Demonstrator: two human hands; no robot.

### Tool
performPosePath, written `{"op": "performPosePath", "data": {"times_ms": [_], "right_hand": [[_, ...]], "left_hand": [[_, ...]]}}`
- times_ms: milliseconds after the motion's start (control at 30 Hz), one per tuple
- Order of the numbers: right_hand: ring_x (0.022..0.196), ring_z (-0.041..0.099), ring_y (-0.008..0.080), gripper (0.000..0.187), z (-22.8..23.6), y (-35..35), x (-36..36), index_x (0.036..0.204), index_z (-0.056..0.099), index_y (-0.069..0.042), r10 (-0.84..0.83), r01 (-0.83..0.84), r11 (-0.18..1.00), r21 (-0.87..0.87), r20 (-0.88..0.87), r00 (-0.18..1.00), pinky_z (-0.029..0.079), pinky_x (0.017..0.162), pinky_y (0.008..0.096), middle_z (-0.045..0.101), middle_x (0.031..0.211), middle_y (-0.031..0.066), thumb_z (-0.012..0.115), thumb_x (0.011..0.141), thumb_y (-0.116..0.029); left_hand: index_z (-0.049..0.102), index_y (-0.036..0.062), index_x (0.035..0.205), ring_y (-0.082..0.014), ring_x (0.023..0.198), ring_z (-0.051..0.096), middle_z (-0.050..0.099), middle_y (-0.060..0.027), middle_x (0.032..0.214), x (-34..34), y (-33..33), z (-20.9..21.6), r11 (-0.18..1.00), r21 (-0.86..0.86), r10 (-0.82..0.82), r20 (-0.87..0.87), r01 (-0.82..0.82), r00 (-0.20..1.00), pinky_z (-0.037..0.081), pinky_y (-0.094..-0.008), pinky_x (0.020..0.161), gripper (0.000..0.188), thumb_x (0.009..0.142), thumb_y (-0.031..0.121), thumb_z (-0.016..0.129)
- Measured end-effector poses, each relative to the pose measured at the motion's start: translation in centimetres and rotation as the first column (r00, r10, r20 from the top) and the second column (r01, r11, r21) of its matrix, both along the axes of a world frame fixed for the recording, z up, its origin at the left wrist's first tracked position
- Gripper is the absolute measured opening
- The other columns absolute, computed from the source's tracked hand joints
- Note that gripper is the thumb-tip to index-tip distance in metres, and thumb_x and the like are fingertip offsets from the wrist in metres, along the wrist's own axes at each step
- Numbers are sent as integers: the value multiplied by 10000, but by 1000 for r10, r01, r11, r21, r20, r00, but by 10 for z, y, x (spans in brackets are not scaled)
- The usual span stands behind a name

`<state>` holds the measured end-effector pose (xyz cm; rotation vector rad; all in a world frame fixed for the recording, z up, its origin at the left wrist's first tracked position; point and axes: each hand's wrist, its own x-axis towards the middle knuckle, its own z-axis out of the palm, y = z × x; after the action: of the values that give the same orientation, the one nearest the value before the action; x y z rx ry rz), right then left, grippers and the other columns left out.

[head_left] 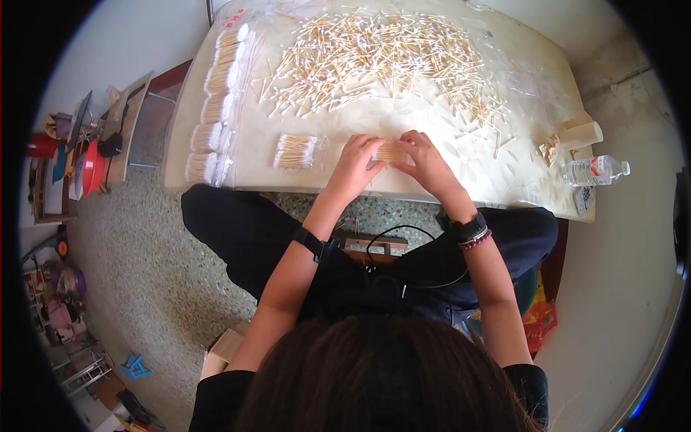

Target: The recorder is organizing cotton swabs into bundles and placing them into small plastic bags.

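Between my two hands, at the near edge of the table, lies a small bundle of cotton swabs [389,152] with pale wooden sticks. My left hand [354,164] grips its left end, fingers curled over the far side and thumb on the near side. At the right end, my right hand [426,164] holds it in the same way. Left of my hands a flat bundle of cotton swabs [295,152] rests on clear plastic film. Beyond my hands spreads a large loose heap of cotton swabs [381,61].
A row of bagged swab bundles [216,108] runs along the table's left side. At the right stand a clear water bottle [594,171] and a cardboard-coloured roll [580,132], beside crumpled brown paper [550,150]. Loose plastic film [529,83] lies on the table's right part.
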<state>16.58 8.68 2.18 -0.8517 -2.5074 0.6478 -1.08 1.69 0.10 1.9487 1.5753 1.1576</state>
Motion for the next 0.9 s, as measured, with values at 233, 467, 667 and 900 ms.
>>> {"op": "performPosePath", "data": {"times_ms": [233,467,667,900], "right_hand": [[883,564,288,270,-4,-1,3,979,638,-21,11,-12,1000,-15,-62,998,483,782,352,584,959,120,700,724,-83],[880,565,280,262,-4,-1,3,978,649,-23,10,-13,999,-43,-67,998,482,780,352,585,946,115,696,726,-76],[875,566,275,214,-2,-2,2,940,664,-28,15,-17,999,-27,-60,998,483,776,351,592,918,109,684,731,-72],[853,567,272,164,-5,0,2,897,673,-34,26,-29,999,-28,-89,996,484,756,347,594,883,105,674,737,-66]], "left_hand": [[606,33,1094,-285,1011,501,566,-107,1014,1,-3,1,998,-61,4,47,-1,999,425,-367,881,366,737,36,682],[629,22,1029,-273,983,511,571,-90,990,1,-3,1,997,-73,-6,36,8,999,438,-356,853,300,735,28,685],[653,19,970,-266,951,535,575,-93,988,4,-4,-2,1000,-12,-7,1,7,1000,468,-349,803,233,739,16,680],[680,26,940,-249,891,563,577,-94,932,9,-5,-7,999,28,36,18,-37,999,496,-327,771,194,750,-10,666]]}}
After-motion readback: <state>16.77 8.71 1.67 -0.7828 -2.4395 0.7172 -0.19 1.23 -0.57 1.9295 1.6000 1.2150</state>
